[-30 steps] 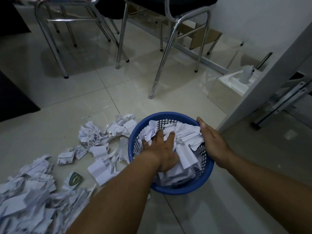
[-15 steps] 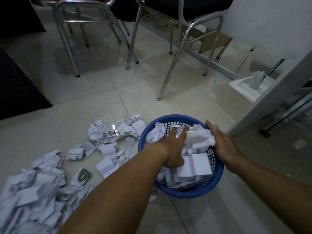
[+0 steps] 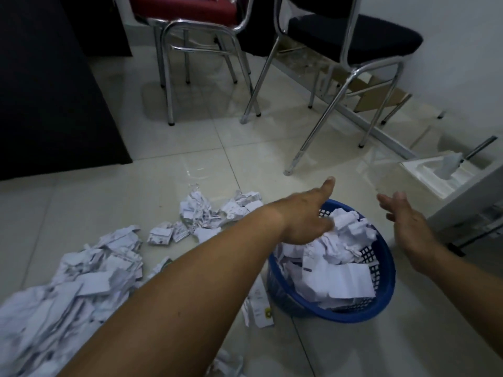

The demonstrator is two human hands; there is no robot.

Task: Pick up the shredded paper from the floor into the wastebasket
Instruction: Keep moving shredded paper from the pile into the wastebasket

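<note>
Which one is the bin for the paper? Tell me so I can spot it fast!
Look at the pale tiled floor in front of the two metal-legged chairs. The wastebasket sits under the person's open hands, right of the scattered paper. It is the only blue thing, round with mesh sides.
</note>
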